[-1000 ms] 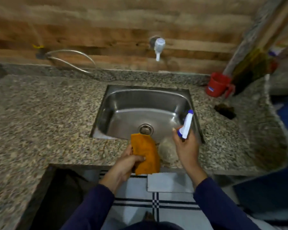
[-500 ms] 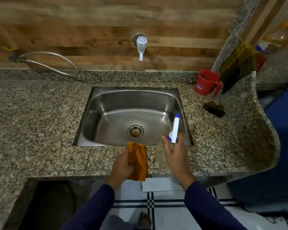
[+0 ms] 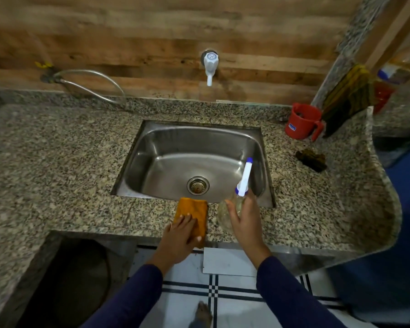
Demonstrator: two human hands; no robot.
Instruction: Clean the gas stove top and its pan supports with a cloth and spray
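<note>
Cloth [image 3: 192, 214], orange, folded, lies flat on tabletop [image 3: 57, 162] just in front of sink [image 3: 194, 162]; left hand [image 3: 180, 237] presses it, fingers spread. Spray bottle [image 3: 234, 204] right of cloth, at sink's front-right corner, gripped by right hand [image 3: 245, 221].

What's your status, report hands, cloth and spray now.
Left hand flat on orange cloth, pressed to granite counter. Right hand gripping spray bottle by sink. No stove in view.
</note>
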